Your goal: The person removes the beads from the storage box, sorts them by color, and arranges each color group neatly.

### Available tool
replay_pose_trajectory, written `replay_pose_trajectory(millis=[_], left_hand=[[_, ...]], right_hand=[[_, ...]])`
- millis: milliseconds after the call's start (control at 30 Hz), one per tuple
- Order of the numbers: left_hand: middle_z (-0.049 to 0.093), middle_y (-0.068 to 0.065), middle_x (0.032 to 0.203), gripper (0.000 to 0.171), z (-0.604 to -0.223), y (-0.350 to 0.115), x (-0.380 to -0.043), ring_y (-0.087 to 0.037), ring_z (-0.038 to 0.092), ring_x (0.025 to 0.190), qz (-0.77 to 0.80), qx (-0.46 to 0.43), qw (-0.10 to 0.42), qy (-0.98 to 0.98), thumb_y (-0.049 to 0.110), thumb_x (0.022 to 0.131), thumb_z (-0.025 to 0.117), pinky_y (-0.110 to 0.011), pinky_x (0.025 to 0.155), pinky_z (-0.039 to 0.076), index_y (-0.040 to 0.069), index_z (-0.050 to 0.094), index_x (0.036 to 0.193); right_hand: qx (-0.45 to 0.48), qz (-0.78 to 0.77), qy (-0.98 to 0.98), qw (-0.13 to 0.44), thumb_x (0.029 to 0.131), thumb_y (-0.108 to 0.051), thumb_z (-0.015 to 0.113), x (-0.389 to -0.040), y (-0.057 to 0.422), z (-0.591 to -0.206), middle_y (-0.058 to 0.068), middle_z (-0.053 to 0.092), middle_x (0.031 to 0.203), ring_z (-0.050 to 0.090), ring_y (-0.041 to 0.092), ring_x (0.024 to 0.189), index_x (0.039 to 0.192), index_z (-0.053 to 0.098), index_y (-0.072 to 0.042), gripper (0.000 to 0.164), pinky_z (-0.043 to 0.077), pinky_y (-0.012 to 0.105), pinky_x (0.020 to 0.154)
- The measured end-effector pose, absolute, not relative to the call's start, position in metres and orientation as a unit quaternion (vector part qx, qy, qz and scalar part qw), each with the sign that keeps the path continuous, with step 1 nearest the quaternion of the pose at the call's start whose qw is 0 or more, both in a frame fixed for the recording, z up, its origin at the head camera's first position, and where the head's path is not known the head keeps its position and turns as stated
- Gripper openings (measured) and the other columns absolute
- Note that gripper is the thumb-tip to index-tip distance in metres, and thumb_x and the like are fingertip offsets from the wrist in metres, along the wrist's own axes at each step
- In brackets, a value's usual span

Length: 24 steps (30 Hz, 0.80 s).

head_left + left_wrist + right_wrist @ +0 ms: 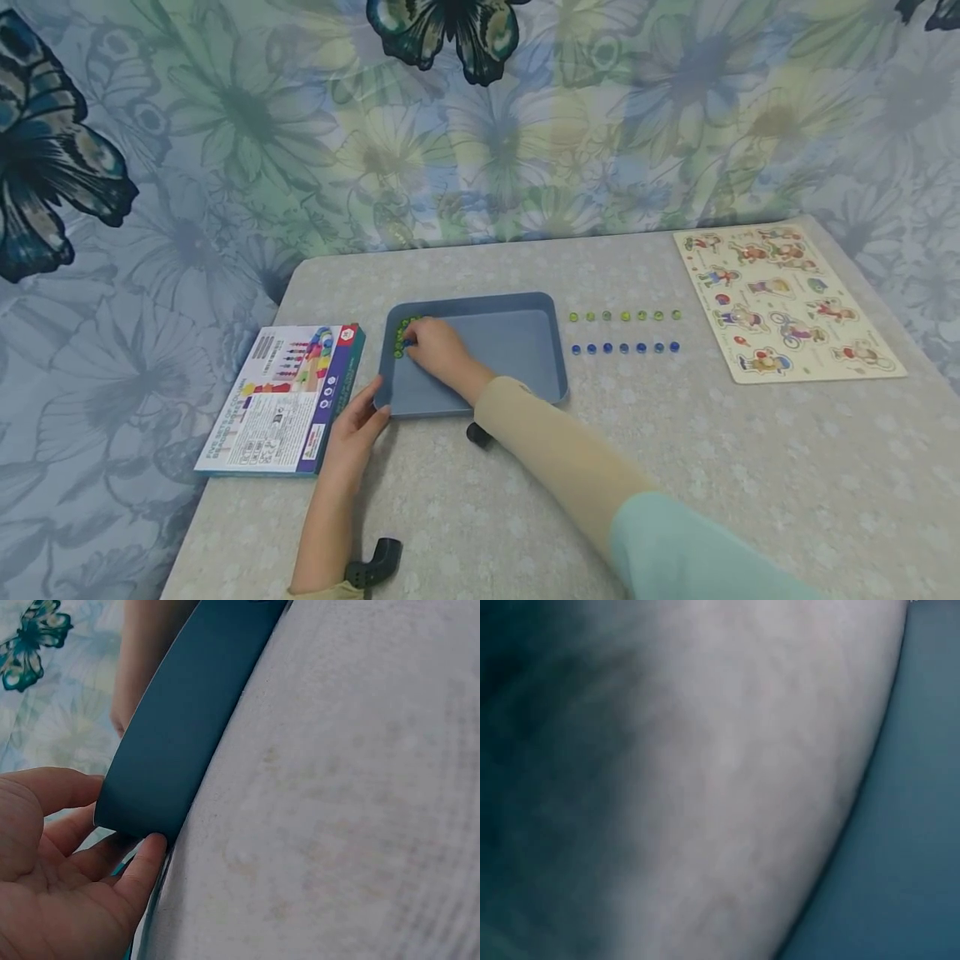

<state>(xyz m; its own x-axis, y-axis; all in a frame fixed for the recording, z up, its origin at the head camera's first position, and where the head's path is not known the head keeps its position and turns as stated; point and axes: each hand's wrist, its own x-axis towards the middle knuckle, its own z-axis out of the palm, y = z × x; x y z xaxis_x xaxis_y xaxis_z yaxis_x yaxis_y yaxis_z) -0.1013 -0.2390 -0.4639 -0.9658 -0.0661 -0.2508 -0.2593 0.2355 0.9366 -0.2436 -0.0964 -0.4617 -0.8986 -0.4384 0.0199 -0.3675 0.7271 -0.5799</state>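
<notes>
A blue-grey tray [491, 333] lies on the table. My left hand [357, 429] holds its near left corner, fingers at the side and thumb at the front; the left wrist view shows the fingertips [154, 844] against the tray wall [165, 727]. My right hand [442, 350] reaches into the tray's left part, its fingers curled and pinching a small blue bead [407, 342], mostly hidden. Beside those fingers, several small green beads [399, 343] line the left end of the tray. The right wrist view is mostly blurred.
Right of the tray, a row of green beads [626, 316] runs above a row of blue beads [624, 348]. A printed box [277, 400] lies at the left, close to my left hand. A picture board [787, 304] lies at the far right, and patterned fabric [525, 167] hangs behind the table.
</notes>
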Motion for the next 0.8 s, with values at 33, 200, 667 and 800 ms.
replay_pose_trajectory(millis=[33, 200, 667, 800], left_hand=[[0.028, 0.001, 0.151, 0.049, -0.464, -0.239, -0.101, -0.022, 0.024, 0.139, 0.608, -0.106, 0.08, 0.783, 0.022, 0.097, 0.05, -0.04, 0.11, 0.027, 0.022, 0.037, 0.144], [0.028, 0.0, 0.151, 0.049, -0.464, -0.24, -0.1, -0.022, 0.025, 0.138, 0.608, -0.103, 0.079, 0.783, 0.021, 0.097, 0.05, -0.041, 0.109, 0.028, 0.02, 0.037, 0.144], [0.027, 0.001, 0.151, 0.05, -0.464, -0.239, -0.102, -0.02, 0.023, 0.139, 0.61, -0.111, 0.083, 0.78, 0.023, 0.097, 0.05, -0.04, 0.11, 0.027, 0.023, 0.036, 0.145], [0.027, 0.002, 0.151, 0.05, -0.463, -0.239, -0.102, -0.019, 0.024, 0.139, 0.608, -0.114, 0.086, 0.781, 0.023, 0.097, 0.051, -0.04, 0.109, 0.028, 0.023, 0.036, 0.145]], right_hand=[[-0.216, -0.29, 0.93, 0.059, 0.088, -0.021, 0.065, -0.243, -0.098, -0.462, -0.001, 0.066, 0.107, 0.06, 0.011, 0.098, 0.111, 0.068, -0.014, 0.024, 0.049, 0.024, 0.081], [-0.211, -0.264, 0.94, 0.057, 0.088, -0.022, 0.065, -0.239, -0.104, -0.46, -0.003, 0.066, 0.106, 0.061, 0.011, 0.097, 0.109, 0.069, -0.015, 0.022, 0.05, 0.024, 0.081], [-0.24, -0.269, 0.931, 0.061, 0.086, -0.02, 0.066, -0.232, -0.097, -0.456, -0.003, 0.068, 0.099, 0.062, 0.009, 0.087, 0.103, 0.07, -0.013, 0.019, 0.05, 0.021, 0.073], [-0.271, -0.277, 0.92, 0.06, 0.086, -0.019, 0.066, -0.228, -0.092, -0.446, -0.003, 0.067, 0.095, 0.06, 0.008, 0.082, 0.1, 0.07, -0.013, 0.016, 0.048, 0.02, 0.069]])
